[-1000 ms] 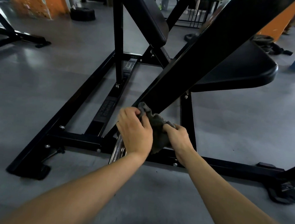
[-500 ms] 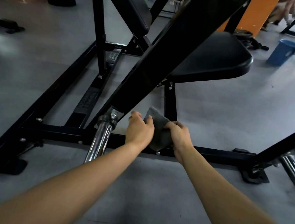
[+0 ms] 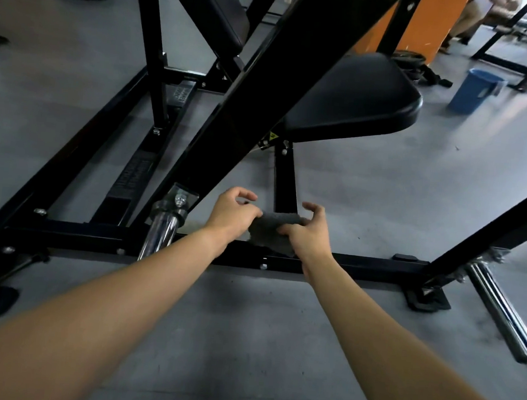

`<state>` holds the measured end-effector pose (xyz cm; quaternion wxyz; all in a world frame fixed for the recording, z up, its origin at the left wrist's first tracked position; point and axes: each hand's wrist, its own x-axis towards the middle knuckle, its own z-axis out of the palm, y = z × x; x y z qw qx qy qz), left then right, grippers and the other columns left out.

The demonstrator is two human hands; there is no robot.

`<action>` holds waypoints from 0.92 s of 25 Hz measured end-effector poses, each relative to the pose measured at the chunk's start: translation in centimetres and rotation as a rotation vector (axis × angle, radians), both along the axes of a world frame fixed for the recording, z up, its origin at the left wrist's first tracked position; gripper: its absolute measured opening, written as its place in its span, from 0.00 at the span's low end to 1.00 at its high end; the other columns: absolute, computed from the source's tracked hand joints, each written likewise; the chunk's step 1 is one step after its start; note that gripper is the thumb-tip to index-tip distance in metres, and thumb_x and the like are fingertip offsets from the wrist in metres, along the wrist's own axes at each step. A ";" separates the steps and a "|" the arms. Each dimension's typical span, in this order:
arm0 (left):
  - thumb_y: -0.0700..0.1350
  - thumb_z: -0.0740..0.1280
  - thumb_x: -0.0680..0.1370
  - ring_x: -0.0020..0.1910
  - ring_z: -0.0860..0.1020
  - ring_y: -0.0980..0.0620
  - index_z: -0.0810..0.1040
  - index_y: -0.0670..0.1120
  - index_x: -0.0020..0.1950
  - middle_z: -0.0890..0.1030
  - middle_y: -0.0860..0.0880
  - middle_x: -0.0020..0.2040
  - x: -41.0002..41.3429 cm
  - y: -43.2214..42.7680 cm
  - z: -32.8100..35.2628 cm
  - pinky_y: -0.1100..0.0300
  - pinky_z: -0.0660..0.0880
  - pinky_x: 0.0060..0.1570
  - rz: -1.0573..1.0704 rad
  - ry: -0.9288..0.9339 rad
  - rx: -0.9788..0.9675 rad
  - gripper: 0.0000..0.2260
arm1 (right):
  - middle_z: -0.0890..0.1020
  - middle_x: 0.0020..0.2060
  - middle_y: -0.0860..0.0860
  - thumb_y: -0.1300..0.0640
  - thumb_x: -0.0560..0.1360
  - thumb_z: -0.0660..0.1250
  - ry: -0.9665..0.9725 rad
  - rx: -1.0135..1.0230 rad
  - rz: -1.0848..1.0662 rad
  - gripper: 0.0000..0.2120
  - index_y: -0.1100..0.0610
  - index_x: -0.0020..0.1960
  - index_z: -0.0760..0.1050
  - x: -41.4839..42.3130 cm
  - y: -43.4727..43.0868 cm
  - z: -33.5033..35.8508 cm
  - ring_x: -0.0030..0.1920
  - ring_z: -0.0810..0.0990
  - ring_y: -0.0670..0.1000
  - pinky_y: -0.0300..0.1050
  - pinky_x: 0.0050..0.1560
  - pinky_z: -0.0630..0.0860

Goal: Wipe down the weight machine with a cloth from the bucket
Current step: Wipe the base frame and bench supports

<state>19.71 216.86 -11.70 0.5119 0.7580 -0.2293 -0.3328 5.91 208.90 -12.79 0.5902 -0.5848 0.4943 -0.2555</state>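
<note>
Starting at the left, the chrome bar (image 3: 161,232) of the weight machine (image 3: 265,83) sticks out just left of the left hand (image 3: 231,214). This hand pinches the left end of the grey cloth (image 3: 272,229) with its thumb, and the other fingers are loosely curled above. The right hand (image 3: 311,236) grips the other end, thumb and curled fingers closed around it. The cloth is between both hands, in front of the black base bar (image 3: 370,266). Far beyond the right fingers stands the blue bucket (image 3: 474,90).
</note>
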 end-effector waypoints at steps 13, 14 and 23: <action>0.39 0.66 0.74 0.58 0.76 0.44 0.85 0.50 0.55 0.80 0.45 0.57 -0.1 -0.1 0.3 0.52 0.77 0.56 -0.414 -0.560 0.321 0.13 | 0.75 0.48 0.52 0.50 0.72 0.74 0.580 -0.572 0.328 0.13 0.55 0.53 0.80 -0.4 -0.4 -0.3 0.54 0.70 0.54 0.45 0.48 0.67; 0.41 0.65 0.75 0.62 0.72 0.42 0.84 0.51 0.58 0.76 0.45 0.60 -0.3 -0.3 0.6 0.50 0.74 0.62 -0.405 -0.616 0.346 0.14 | 0.76 0.46 0.53 0.51 0.73 0.72 0.537 -0.535 0.332 0.12 0.58 0.51 0.79 -0.2 -0.7 0.0 0.51 0.72 0.54 0.46 0.44 0.69; 0.50 0.62 0.83 0.62 0.76 0.42 0.70 0.45 0.67 0.69 0.43 0.65 -3.4 -3.1 -3.1 0.51 0.72 0.61 -0.414 -0.606 0.332 0.15 | 0.77 0.42 0.55 0.58 0.82 0.59 0.369 -0.237 0.179 0.06 0.60 0.55 0.68 -3.7 -3.9 -2.3 0.39 0.76 0.54 0.46 0.33 0.73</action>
